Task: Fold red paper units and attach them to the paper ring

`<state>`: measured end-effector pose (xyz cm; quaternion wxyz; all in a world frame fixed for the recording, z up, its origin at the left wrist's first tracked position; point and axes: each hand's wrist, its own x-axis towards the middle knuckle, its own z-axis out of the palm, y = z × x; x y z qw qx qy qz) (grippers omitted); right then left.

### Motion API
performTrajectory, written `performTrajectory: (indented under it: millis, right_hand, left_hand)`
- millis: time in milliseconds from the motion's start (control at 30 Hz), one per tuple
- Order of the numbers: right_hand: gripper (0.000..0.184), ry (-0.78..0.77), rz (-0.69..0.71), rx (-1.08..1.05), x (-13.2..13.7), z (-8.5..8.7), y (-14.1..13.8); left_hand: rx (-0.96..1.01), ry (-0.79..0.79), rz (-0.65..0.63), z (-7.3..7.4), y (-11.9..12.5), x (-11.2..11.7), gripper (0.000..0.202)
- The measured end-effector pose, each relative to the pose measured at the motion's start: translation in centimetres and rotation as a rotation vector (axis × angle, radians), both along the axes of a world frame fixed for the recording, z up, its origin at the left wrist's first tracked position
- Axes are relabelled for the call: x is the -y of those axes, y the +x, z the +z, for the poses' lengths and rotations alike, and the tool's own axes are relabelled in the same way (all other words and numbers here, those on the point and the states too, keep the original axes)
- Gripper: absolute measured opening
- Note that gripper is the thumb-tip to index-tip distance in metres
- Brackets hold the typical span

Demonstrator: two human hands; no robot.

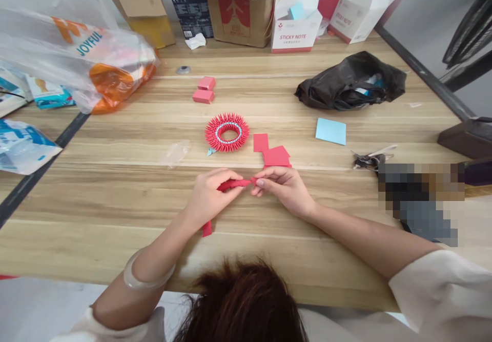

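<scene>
My left hand point(215, 193) is closed around a chain of folded red paper pieces point(206, 228), whose end sticks out below the wrist and whose tip points right between thumb and fingers. My right hand point(286, 188) pinches a small folded red paper piece point(253, 181) right at that tip; whether the two are joined I cannot tell. Just beyond the right hand lie loose red paper sheets point(277, 156). Farther off sits a spiky red paper ring point(209, 138) with a pale blue inner band, a bit of blue paper point(211, 151) at its lower edge.
Two red paper stacks point(203, 96) lie behind the ring. To the right are a blue sticky-note pad point(330, 131), a black plastic bag point(349, 83) and keys point(367, 160). Cardboard boxes point(242, 19) line the back; a plastic bag point(111, 65) stands at left.
</scene>
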<state>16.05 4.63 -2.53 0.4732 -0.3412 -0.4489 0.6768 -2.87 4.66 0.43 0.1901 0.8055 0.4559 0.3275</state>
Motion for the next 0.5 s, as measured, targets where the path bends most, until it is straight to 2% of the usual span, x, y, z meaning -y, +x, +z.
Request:
performTrajectory:
  millis: [300, 400, 500]
  right_hand:
    - [0.015, -0.042, 0.013, 0.032, 0.16, -0.23, 0.03]
    - [0.013, -0.016, -0.016, 0.045, 0.07, -0.16, 0.02]
    - [0.012, 0.002, -0.038, 0.05, -0.01, -0.03, 0.06]
  left_hand:
    - [0.005, -0.047, 0.009, -0.08, -0.03, -0.09, 0.011]
    - [0.016, -0.218, -0.012, 0.04, -0.09, 0.02, 0.014]
    - [0.121, -0.563, -0.049, 0.15, -0.01, 0.13, 0.018]
